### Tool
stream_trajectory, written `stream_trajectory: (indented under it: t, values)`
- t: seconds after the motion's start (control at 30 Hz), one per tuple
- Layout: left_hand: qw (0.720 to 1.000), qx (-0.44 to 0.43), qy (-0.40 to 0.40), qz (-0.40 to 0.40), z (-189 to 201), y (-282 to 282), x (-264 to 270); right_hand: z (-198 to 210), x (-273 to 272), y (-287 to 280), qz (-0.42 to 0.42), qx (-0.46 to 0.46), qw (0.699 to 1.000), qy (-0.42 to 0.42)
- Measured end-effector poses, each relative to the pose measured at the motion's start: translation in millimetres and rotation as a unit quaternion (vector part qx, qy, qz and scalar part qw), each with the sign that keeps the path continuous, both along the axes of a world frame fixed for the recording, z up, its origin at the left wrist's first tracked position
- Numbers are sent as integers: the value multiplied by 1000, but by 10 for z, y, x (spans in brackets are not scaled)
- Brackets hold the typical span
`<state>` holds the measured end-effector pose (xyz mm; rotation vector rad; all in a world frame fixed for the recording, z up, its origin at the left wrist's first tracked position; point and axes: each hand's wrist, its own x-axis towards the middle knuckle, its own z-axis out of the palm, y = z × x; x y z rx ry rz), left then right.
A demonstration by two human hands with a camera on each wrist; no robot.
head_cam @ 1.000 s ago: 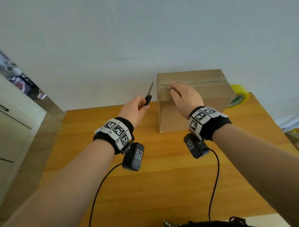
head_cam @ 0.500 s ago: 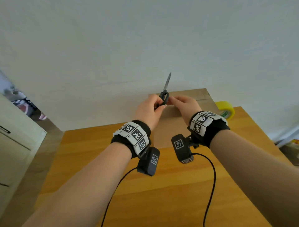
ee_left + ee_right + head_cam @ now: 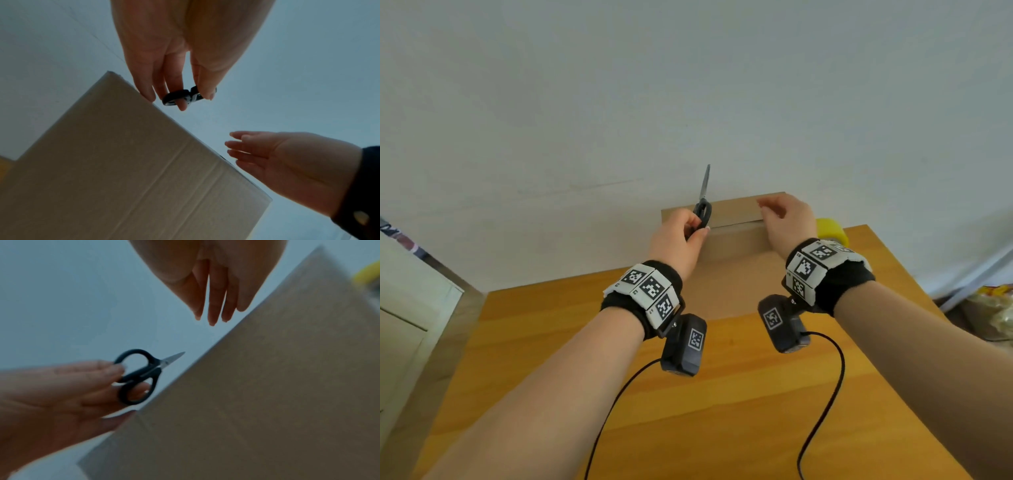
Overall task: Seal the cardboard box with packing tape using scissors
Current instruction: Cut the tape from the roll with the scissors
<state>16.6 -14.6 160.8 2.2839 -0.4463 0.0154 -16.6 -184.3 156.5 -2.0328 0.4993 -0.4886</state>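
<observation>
The box (image 3: 736, 274) is standing at the far edge of the table (image 3: 722, 411), in the middle of the head view, against the wall (image 3: 688, 85). Its long top edge is running left to right across the frame, and both hands are hovering over this edge. The tape roll (image 3: 831, 231) is lying behind the box at its right end, mostly hidden by the right wrist, so it is on the right hand's side and well apart from the left hand.

The right hand (image 3: 786, 219) is sitting over the right part of the box top, empty, with fingers loosely stretched and slightly apart; in the left wrist view they are pointing toward the box edge without clearly touching it.

The left hand (image 3: 676, 240) is at the left corner of the box, and it is gripping the scissors (image 3: 703, 202) by the black handles, one finger passing through a loop. The blades are lying together and pointing up toward the wall, away from the box.

I judge that the free right hand is the nearer one for fetching the tape, which is lying to its right and behind.
</observation>
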Motion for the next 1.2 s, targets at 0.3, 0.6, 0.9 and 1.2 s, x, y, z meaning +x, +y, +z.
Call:
stream_trajectory:
  t: [0.3,0.6,0.9,1.2]
  values:
    - [999,-15,-28,-44,76,-581,-80,-34,-76,-341,17,155,988,-14]
    - [999,-31,14,-38,-48,-988,-84,-66,-80,-649,22,522,848,-94]
    - [998,-40,0,-46,-58,-1157,-124,-238,-102,-768,16,408,912,-46]
    - [996,-58,16,-73,-130,-1343,-214,-290,-97,-904,39,404,913,-36]
